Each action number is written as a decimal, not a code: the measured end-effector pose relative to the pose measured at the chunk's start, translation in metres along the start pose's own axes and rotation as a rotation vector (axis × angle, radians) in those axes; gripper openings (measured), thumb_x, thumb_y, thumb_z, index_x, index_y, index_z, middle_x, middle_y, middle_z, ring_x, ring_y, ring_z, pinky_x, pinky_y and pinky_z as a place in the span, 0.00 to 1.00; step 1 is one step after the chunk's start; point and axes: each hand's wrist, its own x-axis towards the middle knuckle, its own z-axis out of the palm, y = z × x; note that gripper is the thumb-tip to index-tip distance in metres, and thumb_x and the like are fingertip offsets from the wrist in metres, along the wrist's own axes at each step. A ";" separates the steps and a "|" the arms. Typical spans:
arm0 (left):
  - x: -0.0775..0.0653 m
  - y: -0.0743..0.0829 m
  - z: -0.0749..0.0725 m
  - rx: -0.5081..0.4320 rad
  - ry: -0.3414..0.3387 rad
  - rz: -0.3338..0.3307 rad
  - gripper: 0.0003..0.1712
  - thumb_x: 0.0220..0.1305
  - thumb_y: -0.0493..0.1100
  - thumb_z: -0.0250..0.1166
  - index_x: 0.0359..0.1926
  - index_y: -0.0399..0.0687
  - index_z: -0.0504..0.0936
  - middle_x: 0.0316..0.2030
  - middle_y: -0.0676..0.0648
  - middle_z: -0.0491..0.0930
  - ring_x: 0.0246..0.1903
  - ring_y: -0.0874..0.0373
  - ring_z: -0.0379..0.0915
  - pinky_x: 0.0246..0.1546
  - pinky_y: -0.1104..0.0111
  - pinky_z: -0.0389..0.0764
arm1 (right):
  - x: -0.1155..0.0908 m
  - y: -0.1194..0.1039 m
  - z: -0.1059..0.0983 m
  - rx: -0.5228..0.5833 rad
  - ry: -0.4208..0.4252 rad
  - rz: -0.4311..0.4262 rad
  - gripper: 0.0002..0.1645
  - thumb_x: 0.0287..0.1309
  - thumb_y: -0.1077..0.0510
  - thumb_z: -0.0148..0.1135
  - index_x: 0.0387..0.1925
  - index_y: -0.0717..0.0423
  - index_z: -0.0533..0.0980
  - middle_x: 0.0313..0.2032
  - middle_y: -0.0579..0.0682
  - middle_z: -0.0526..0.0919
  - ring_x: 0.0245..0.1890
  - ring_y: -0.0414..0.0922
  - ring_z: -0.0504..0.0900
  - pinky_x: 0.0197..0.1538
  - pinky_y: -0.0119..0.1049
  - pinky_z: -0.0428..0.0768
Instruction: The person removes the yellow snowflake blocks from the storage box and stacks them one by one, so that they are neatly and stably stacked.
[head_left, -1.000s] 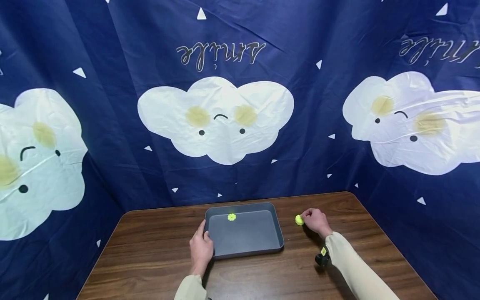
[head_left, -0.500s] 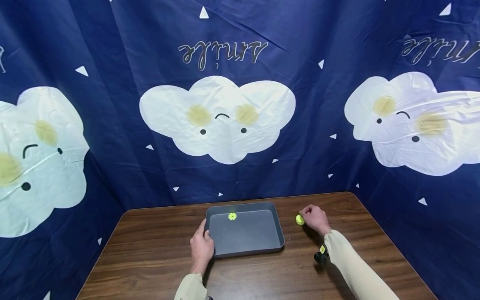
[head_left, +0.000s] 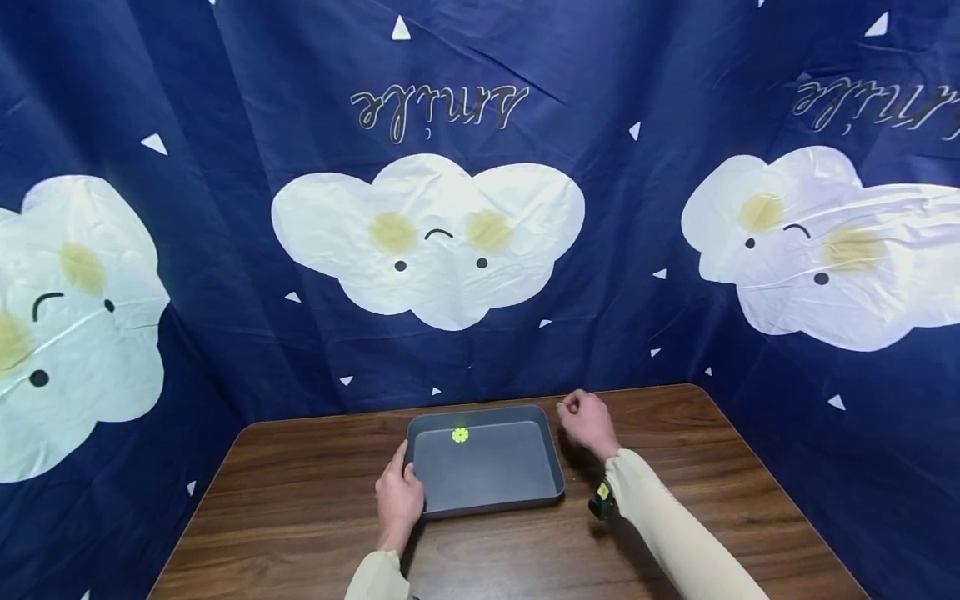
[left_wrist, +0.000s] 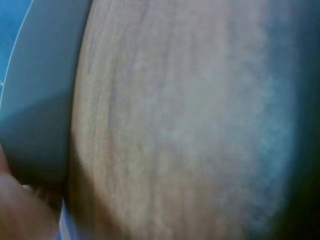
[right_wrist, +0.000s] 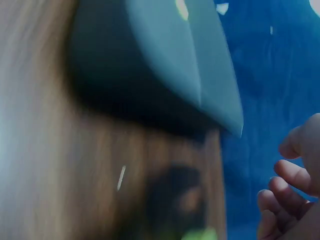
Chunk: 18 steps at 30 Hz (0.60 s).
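A dark grey baking tray (head_left: 487, 467) lies on the wooden table, with a small yellow-green flower-shaped piece (head_left: 460, 434) inside near its far wall. At the tray's left side my left hand (head_left: 399, 500) holds the edge; the left wrist view shows my thumb (left_wrist: 25, 212) at a tray corner. My right hand (head_left: 590, 423) is just beyond the tray's right side, fingers loosely curled, nothing seen between them. A blurred yellow-green thing (right_wrist: 200, 234) shows at the bottom of the right wrist view, apart from those fingers. In the head view my right hand and wrist hide that spot.
The wooden table (head_left: 300, 500) has rounded far corners. Behind and on both sides hangs a dark blue curtain (head_left: 480, 358) printed with white clouds. A black wrist device (head_left: 602, 500) is on my right wrist.
My right hand has left the yellow-green lump it was touching and moved left and away from me, close to the tray. That lump is now out of sight in the head view. Left hand stays put.
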 end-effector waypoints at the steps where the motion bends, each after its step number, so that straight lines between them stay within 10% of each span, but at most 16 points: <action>1: 0.000 0.000 -0.001 -0.001 -0.005 -0.006 0.27 0.72 0.31 0.53 0.71 0.39 0.71 0.60 0.28 0.77 0.60 0.31 0.74 0.61 0.40 0.74 | 0.001 -0.010 0.006 0.012 -0.007 -0.010 0.08 0.61 0.54 0.65 0.33 0.55 0.81 0.31 0.50 0.83 0.36 0.50 0.82 0.45 0.46 0.81; 9: -0.001 -0.004 -0.003 0.005 -0.004 -0.010 0.27 0.73 0.32 0.53 0.71 0.40 0.71 0.61 0.28 0.77 0.60 0.31 0.74 0.61 0.40 0.74 | -0.008 -0.083 0.060 0.056 -0.152 -0.017 0.08 0.62 0.53 0.64 0.31 0.52 0.82 0.26 0.45 0.84 0.28 0.42 0.81 0.41 0.41 0.83; 18: 0.000 -0.001 0.000 -0.009 -0.010 -0.014 0.27 0.72 0.31 0.53 0.71 0.40 0.71 0.61 0.28 0.76 0.61 0.32 0.74 0.62 0.40 0.74 | -0.027 -0.111 0.112 0.066 -0.156 -0.030 0.06 0.57 0.59 0.69 0.28 0.57 0.85 0.29 0.50 0.87 0.35 0.51 0.85 0.41 0.44 0.84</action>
